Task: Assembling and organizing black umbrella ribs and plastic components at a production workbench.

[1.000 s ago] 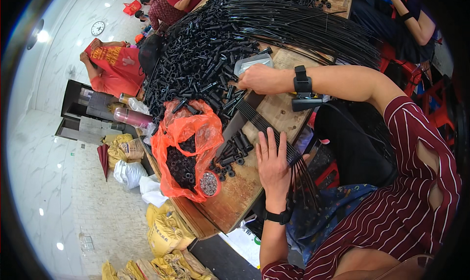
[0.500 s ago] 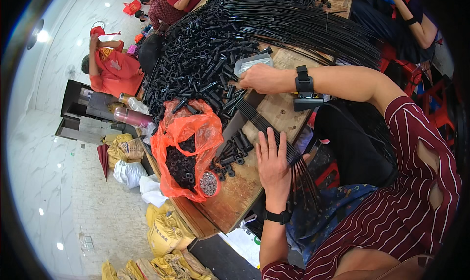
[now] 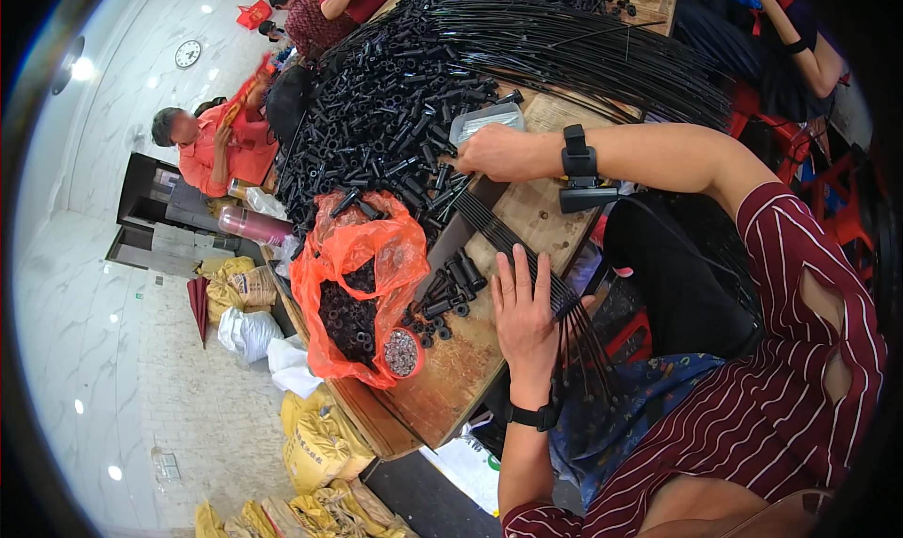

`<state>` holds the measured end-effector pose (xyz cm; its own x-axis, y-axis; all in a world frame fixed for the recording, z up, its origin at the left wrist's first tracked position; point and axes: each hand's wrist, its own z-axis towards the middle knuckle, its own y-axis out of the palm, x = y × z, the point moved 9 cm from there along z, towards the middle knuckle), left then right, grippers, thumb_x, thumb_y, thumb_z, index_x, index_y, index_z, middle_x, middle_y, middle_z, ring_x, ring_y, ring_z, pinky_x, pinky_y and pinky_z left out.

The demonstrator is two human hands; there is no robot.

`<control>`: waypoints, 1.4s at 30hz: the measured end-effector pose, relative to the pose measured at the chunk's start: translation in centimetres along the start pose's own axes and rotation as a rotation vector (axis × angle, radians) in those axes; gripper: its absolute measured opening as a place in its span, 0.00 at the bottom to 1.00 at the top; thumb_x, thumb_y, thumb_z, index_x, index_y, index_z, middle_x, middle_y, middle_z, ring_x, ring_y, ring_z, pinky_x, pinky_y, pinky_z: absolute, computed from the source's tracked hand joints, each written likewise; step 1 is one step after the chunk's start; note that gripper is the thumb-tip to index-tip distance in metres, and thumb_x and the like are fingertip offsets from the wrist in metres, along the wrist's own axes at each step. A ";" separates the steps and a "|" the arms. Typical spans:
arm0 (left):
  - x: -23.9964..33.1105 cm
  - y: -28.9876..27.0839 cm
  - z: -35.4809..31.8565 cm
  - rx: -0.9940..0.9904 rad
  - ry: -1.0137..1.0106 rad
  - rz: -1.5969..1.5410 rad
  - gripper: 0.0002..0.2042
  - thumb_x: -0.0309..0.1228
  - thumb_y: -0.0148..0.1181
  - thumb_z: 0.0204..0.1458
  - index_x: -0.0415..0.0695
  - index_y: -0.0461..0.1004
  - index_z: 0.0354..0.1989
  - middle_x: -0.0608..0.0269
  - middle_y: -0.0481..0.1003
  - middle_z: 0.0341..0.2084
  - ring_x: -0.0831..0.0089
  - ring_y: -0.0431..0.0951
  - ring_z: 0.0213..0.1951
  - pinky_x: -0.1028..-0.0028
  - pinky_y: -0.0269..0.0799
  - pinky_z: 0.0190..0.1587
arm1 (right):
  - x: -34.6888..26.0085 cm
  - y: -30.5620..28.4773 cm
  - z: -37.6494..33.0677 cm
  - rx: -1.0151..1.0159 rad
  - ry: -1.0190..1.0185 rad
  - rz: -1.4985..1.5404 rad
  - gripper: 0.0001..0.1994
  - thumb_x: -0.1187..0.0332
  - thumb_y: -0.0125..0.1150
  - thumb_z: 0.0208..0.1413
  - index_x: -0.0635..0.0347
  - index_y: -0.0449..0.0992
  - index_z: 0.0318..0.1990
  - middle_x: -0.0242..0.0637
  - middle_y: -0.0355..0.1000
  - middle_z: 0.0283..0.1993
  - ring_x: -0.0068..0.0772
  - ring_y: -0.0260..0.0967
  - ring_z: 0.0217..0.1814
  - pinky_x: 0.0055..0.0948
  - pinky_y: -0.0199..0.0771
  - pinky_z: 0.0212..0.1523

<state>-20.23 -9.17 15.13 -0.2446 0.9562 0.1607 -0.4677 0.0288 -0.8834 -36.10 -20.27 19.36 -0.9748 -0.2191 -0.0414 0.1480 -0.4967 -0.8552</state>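
My left hand [image 3: 522, 312] lies flat, fingers apart, on a bundle of thin black rods [image 3: 564, 303] that runs across the wooden table [image 3: 451, 387] and off its near edge. My right hand [image 3: 499, 152], with a black band on its wrist, is curled at the edge of a big pile of short black tubes [image 3: 395, 115], its fingers closed on a tube there. A clear plastic box [image 3: 484, 119] sits just above that hand. A few loose tubes [image 3: 447, 298] lie left of my left hand.
An orange plastic bag [image 3: 362, 265] of black parts and a small red cup [image 3: 403, 352] stand at the table's left edge. Long black rods [image 3: 602, 58] fan across the far side. Other people sit at the left and top. Yellow sacks [image 3: 315, 444] lie on the floor.
Both of my hands stay almost where they were. The person in orange at the left has shifted and turned.
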 end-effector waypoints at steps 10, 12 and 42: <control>-0.1 0.2 -0.2 -0.012 0.007 0.022 0.36 0.54 0.63 0.44 0.42 0.67 0.58 0.44 0.60 0.62 0.46 0.58 0.64 0.51 0.56 0.61 | -0.8 -0.3 0.2 -0.032 -0.037 -0.051 0.03 0.73 0.57 0.40 0.61 0.76 0.25 0.42 0.74 0.26 0.46 0.74 0.31 0.39 0.74 0.32; 0.0 0.3 -0.1 -0.012 0.010 0.021 0.36 0.54 0.63 0.44 0.42 0.67 0.58 0.44 0.60 0.62 0.46 0.57 0.64 0.51 0.56 0.61 | -0.6 -0.2 0.1 -0.031 -0.033 -0.040 0.03 0.73 0.57 0.40 0.61 0.76 0.25 0.41 0.74 0.27 0.46 0.74 0.31 0.39 0.74 0.32; 0.5 -0.2 0.3 -0.004 0.011 -0.002 0.37 0.50 0.67 0.41 0.38 0.67 0.56 0.42 0.61 0.60 0.46 0.58 0.63 0.54 0.55 0.63 | -1.0 -0.2 0.2 0.016 -0.093 0.017 0.05 0.76 0.57 0.40 0.61 0.75 0.28 0.41 0.74 0.29 0.46 0.75 0.34 0.40 0.74 0.32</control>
<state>-20.55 -8.83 15.50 -0.2342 0.9593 0.1578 -0.4652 0.0319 -0.8846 -35.10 -20.12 19.67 -0.9526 -0.3042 -0.0074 0.1679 -0.5054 -0.8464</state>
